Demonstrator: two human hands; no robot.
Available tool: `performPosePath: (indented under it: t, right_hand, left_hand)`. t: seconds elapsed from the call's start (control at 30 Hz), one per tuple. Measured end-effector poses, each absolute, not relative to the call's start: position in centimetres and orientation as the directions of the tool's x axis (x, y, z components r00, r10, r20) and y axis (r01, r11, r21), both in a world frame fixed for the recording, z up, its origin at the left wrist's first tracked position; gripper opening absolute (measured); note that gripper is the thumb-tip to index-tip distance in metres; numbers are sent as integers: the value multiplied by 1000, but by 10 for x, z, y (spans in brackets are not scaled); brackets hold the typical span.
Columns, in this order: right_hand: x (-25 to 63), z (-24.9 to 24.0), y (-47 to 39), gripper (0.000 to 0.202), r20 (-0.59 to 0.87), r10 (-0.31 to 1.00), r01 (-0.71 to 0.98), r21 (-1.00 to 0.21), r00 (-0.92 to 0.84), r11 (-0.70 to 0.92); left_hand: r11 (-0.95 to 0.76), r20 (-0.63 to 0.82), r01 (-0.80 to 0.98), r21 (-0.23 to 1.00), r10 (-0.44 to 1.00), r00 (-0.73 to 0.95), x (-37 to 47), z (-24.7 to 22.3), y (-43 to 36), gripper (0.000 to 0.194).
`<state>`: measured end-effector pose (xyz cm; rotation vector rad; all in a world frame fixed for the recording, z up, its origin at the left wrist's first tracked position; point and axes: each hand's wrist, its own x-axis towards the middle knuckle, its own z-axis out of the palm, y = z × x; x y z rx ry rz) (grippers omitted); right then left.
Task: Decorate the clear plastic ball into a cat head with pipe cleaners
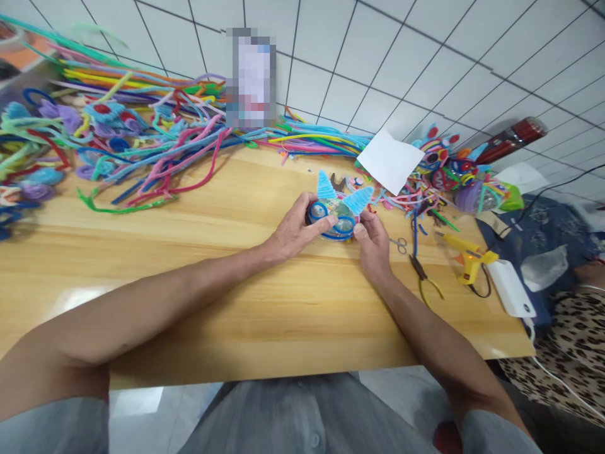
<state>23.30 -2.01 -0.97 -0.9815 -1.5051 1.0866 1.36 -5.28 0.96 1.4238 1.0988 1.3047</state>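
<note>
Between my two hands is a clear round craft piece [338, 217] with blue pipe-cleaner rings like glasses and two light-blue ear shapes standing up at its top. My left hand [302, 227] grips its left side, the thumb lying across the front near the rings. On the right edge, my right hand [373, 243] holds it with bent fingers and thumb. The fingers behind the piece are partly hidden. Small scissors [401, 244] and yellow-handled pliers [425, 280] lie just right of my right hand.
Heaps of coloured pipe cleaners [155, 139] line the wall. A white paper sheet [390, 162] lies near finished craft figures [437, 151]. At the right are a yellow glue gun [470, 255], a white power strip [510, 290] with a cord, and a person in leopard print [558, 340].
</note>
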Motion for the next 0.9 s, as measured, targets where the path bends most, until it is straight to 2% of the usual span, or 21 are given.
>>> performPosePath:
  t: [0.5,0.9]
  right_hand:
    - [232,-11,-21,52,283,938,70,-951,-199,302]
    - [237,-10,-22,61,259,936,91,-954,-238,287]
  left_hand:
    - [-206,206,2,978,978,25,17,8,-53,58]
    - [-193,193,-11,981,981,2,18,5,-53,60]
